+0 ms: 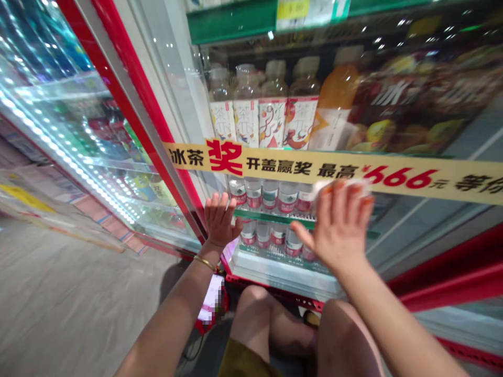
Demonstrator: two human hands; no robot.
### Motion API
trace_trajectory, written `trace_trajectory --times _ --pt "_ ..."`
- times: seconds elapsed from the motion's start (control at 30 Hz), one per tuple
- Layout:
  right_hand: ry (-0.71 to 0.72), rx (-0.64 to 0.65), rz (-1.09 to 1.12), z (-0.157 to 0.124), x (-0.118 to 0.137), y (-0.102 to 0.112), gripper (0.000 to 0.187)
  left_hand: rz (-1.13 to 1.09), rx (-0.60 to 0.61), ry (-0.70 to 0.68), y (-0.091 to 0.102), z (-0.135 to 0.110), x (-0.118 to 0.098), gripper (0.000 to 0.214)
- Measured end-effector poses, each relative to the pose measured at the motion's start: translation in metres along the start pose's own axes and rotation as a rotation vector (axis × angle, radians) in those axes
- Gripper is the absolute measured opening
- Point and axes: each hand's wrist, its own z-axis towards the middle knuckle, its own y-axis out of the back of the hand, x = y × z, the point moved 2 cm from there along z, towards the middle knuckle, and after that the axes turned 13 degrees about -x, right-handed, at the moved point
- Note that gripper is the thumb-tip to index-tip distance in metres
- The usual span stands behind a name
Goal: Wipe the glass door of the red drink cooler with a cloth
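Note:
My left hand (222, 222) is open, its fingers stretched upward against the left side of the glass door (236, 262) of a drinks fridge. It wears a gold bracelet (205, 263) at the wrist. My right hand (343, 225) lies flat, fingers spread, just below the yellow banner (283, 166) on the glass. A white cloth (320, 187), mostly hidden, shows behind its fingertips, pressed to the door; its exact kind is blurred. Behind the glass stand bottles of tea (271, 123), an orange drink (338, 86) and smaller bottles with pink labels (286, 201).
A red door frame (129, 78) runs down at the left, beside another lit fridge (98, 136). A phone (211, 298) in a red holder is low by my left forearm. My bent knees (255, 314) are close to the fridge base. Grey floor (98, 303) extends leftward.

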Motion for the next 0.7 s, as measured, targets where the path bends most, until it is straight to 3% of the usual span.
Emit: trace_trajectory --times 0.07,0.1,0.17,0.27,0.3,0.37,0.47,0.57,0.63,0.7 --pt "0.226 -0.011 0.028 -0.031 0.024 -0.006 0.093 -0.008 -0.095 -0.03 0.004 0.009 -0.004 0.074" --pt "0.238 -0.011 -0.007 -0.042 0.02 -0.009 0.09 -0.012 -0.143 -0.04 0.006 0.013 -0.006 0.085" --pt "0.052 -0.079 -0.14 -0.042 -0.017 -0.008 0.091 -0.021 -0.222 -0.052 0.005 0.02 -0.01 0.1" --pt "-0.334 -0.216 -0.243 0.007 -0.082 0.012 0.092 -0.02 -0.32 -0.045 0.002 0.028 -0.012 0.114" --pt "-0.418 -0.264 -0.246 0.029 -0.092 0.019 0.091 -0.021 -0.343 -0.042 0.001 0.03 -0.012 0.118" --pt "-0.483 -0.35 -0.242 0.064 -0.086 0.023 0.091 -0.019 -0.361 -0.051 0.0 0.034 -0.012 0.127" --pt "-0.332 -0.349 -0.243 0.067 -0.032 0.0 0.102 -0.004 -0.352 -0.084 0.001 0.038 -0.013 0.134" --pt "0.034 -0.33 -0.238 0.015 0.01 -0.024 0.106 0.002 -0.369 -0.067 0.004 0.041 -0.017 0.135" --pt "0.12 -0.351 -0.263 -0.015 -0.002 -0.024 0.106 0.002 -0.385 -0.06 0.004 0.041 -0.019 0.136" --pt "-0.027 -0.341 -0.295 -0.017 -0.038 -0.011 0.105 -0.004 -0.385 -0.057 0.001 0.037 -0.017 0.136"
